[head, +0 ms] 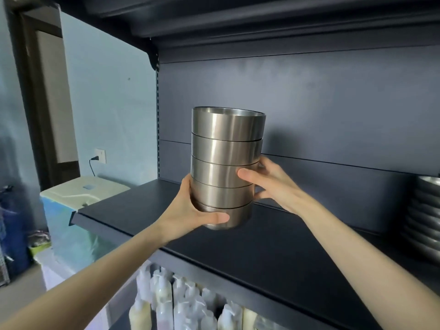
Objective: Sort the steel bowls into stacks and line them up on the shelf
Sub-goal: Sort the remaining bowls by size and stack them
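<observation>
A: Left hand (190, 210) cups the base of the stack of five brushed-steel round bowls (226, 167), thumb across the front. Right hand (269, 184)?
B: Gripping its right side, fingers wrapped behind. Stack upright over the dark matte shelf (273, 246); contact unclear. Second steel bowl stack (426, 217) far right.

A pale blue wall (107, 96) runs along the left, with a white socket (100, 156) and a black plug and cord in it. Further left stands a dark door frame (28, 96). Below the socket sits a cream-coloured lid (81, 191) over clear plastic sheeting (78, 236). The dark grey back panel (309, 103) fills the right side. Soft daylight falls from the left.
</observation>
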A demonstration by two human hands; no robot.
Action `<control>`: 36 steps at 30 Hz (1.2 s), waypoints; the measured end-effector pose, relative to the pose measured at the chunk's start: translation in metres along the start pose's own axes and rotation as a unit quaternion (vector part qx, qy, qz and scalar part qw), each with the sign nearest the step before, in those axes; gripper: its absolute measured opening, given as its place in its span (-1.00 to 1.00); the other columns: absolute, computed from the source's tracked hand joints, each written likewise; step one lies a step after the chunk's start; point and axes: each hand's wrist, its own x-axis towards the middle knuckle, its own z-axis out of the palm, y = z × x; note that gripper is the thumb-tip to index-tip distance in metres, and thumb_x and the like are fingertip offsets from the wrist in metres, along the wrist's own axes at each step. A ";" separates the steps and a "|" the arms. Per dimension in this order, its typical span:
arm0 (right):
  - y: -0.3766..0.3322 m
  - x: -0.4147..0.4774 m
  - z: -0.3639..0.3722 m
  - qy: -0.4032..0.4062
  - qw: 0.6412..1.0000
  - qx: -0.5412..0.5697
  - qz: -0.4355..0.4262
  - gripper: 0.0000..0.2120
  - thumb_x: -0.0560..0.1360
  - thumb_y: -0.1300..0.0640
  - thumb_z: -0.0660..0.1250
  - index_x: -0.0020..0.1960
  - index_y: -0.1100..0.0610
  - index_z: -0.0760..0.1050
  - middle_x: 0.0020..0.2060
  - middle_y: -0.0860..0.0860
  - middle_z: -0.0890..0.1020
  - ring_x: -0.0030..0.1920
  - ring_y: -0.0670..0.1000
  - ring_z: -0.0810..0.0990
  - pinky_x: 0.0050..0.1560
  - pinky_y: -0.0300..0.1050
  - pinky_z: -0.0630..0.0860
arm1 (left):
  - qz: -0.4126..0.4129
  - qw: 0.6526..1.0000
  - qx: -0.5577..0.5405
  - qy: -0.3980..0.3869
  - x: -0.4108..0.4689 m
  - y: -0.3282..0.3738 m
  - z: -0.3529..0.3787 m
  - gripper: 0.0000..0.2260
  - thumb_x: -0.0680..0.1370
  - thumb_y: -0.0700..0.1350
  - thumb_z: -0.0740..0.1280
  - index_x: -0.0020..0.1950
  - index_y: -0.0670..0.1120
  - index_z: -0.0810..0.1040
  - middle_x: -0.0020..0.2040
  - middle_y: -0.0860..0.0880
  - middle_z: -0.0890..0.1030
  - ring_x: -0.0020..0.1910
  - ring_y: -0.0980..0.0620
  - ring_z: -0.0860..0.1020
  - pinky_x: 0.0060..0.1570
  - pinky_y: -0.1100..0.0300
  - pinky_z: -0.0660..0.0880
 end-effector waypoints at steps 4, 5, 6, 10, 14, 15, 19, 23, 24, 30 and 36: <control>0.019 0.047 0.007 -0.003 1.000 0.004 0.008 -0.43 0.21 -0.15 0.55 0.16 -0.08 0.48 -0.02 -0.13 0.68 -0.04 -0.10 0.67 -0.14 0.02 0.65 | -0.007 1.000 -0.006 -0.002 0.034 -0.027 -0.023 0.01 0.11 0.04 0.63 0.42 0.11 0.12 0.21 0.23 0.50 0.09 0.36 0.53 -0.10 0.45 0.50; 0.024 0.058 0.010 -0.004 1.000 0.005 0.009 -0.42 0.20 -0.15 0.55 0.16 -0.08 0.48 -0.03 -0.14 0.68 -0.04 -0.10 0.67 -0.14 0.02 0.65 | -0.007 1.000 -0.007 -0.003 0.041 -0.034 -0.029 0.01 0.11 0.04 0.63 0.41 0.12 0.12 0.21 0.24 0.49 0.08 0.37 0.53 -0.11 0.47 0.49; 0.027 0.068 0.013 -0.004 1.000 0.004 0.010 -0.41 0.19 -0.16 0.55 0.16 -0.08 0.48 -0.05 -0.15 0.69 -0.07 -0.12 0.67 -0.16 0.00 0.64 | -0.008 1.000 -0.008 -0.004 0.049 -0.041 -0.036 0.01 0.11 0.04 0.63 0.41 0.12 0.11 0.20 0.25 0.49 0.08 0.38 0.52 -0.12 0.47 0.49; 0.043 0.107 0.033 0.003 1.000 0.002 0.019 -0.38 0.16 -0.17 0.51 0.18 -0.08 0.47 0.01 -0.12 0.68 -0.05 -0.12 0.67 -0.19 -0.06 0.63 | -0.011 1.000 -0.005 -0.015 0.078 -0.071 -0.066 0.01 0.13 0.02 0.63 0.43 0.10 0.11 0.23 0.23 0.47 0.10 0.37 0.51 -0.09 0.46 0.50; 0.061 0.146 0.065 0.024 0.999 0.003 0.036 -0.28 0.13 -0.17 0.52 0.23 0.00 0.44 0.06 -0.07 0.66 0.02 -0.07 0.66 -0.10 0.06 0.64 | -0.012 0.999 0.000 -0.030 0.106 -0.106 -0.106 0.04 0.09 0.07 0.63 0.44 0.06 0.12 0.25 0.18 0.48 0.13 0.33 0.52 -0.07 0.43 0.51; 0.066 0.155 0.074 0.030 0.999 0.001 0.043 -0.26 0.12 -0.18 0.52 0.24 0.00 0.43 0.07 -0.06 0.66 0.04 -0.06 0.66 -0.06 0.09 0.64 | -0.013 0.999 0.001 -0.036 0.113 -0.116 -0.117 0.04 0.09 0.07 0.63 0.43 0.06 0.13 0.24 0.18 0.48 0.12 0.34 0.52 -0.08 0.44 0.51; 0.087 0.188 0.108 0.058 0.995 0.004 0.076 -0.18 0.10 -0.23 0.58 0.28 -0.03 0.41 0.12 -0.06 0.64 0.12 -0.02 0.63 0.07 0.17 0.59 | -0.028 0.997 0.007 -0.075 0.138 -0.152 -0.159 0.01 0.14 -0.02 0.65 0.44 0.06 0.12 0.21 0.21 0.48 0.07 0.39 0.51 -0.12 0.48 0.49; 0.105 0.213 0.133 0.093 0.991 -0.002 0.095 -0.27 0.12 -0.22 0.54 0.23 -0.07 0.43 0.05 -0.11 0.67 0.09 -0.07 0.64 0.08 0.17 0.59 | -0.040 0.993 0.011 -0.107 0.163 -0.183 -0.189 -0.06 0.20 -0.09 0.64 0.40 0.03 0.14 0.17 0.21 0.49 0.00 0.45 0.51 -0.19 0.53 0.46; 0.108 0.218 0.137 0.101 0.990 -0.007 0.100 -0.28 0.11 -0.23 0.54 0.21 -0.08 0.43 0.03 -0.13 0.68 0.09 -0.09 0.64 0.09 0.18 0.58 | -0.041 0.993 0.010 -0.113 0.168 -0.189 -0.194 -0.07 0.19 -0.08 0.65 0.39 0.04 0.15 0.16 0.21 0.49 0.00 0.46 0.51 -0.20 0.54 0.46; 0.119 0.245 0.151 0.132 0.983 -0.035 0.121 -0.31 0.11 -0.24 0.54 0.19 -0.15 0.43 0.01 -0.23 0.67 0.04 -0.19 0.63 0.12 0.16 0.56 | -0.053 0.987 -0.006 -0.149 0.199 -0.219 -0.210 -0.06 0.14 -0.03 0.66 0.34 0.13 0.15 0.17 0.24 0.48 0.09 0.37 0.51 -0.10 0.48 0.49; 0.126 0.269 0.153 0.151 0.979 -0.030 0.137 -0.16 0.08 -0.22 0.57 0.30 -0.11 0.38 0.09 -0.16 0.65 0.15 -0.09 0.60 0.20 0.23 0.50 | -0.050 0.985 -0.022 -0.164 0.224 -0.235 -0.215 0.03 0.08 0.08 0.64 0.38 0.19 0.10 0.21 0.26 0.45 0.08 0.46 0.47 -0.12 0.55 0.44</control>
